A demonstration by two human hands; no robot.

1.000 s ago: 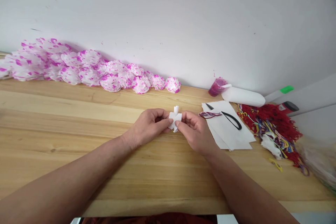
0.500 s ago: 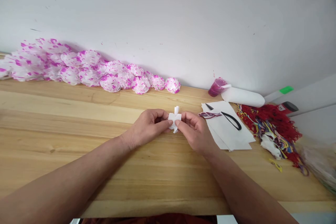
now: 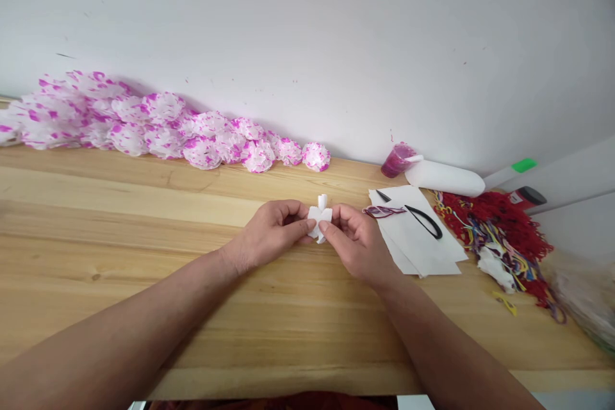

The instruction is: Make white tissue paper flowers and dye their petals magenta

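Note:
Between my two hands is a small folded piece of white paper (image 3: 320, 213), with a rolled part sticking up at its top and a pointed tip below. My left hand (image 3: 283, 224) pinches its left side between thumb and fingers. On the right side, my right hand (image 3: 356, 235) grips it the same way, thumb on the front. Both thumbs lie close together at its middle. The fingers behind the paper are mostly hidden. Just right of my right hand lie white paper sheets (image 3: 423, 250) with black-handled scissors (image 3: 425, 223) and purple thread (image 3: 384, 211) on top.
White paper pom-pom flowers with magenta spots (image 3: 206, 150) line the wall at the left. A cup of magenta liquid (image 3: 396, 161) stands by a white roll (image 3: 444, 177). A heap of red yarn (image 3: 509, 218), a dark-capped container (image 3: 528, 196) and clear plastic (image 3: 581, 295) occupy the right.
My right thumb has shifted very slightly on the folded white paper. Both hands keep their pinch, and the other things stay where they were.

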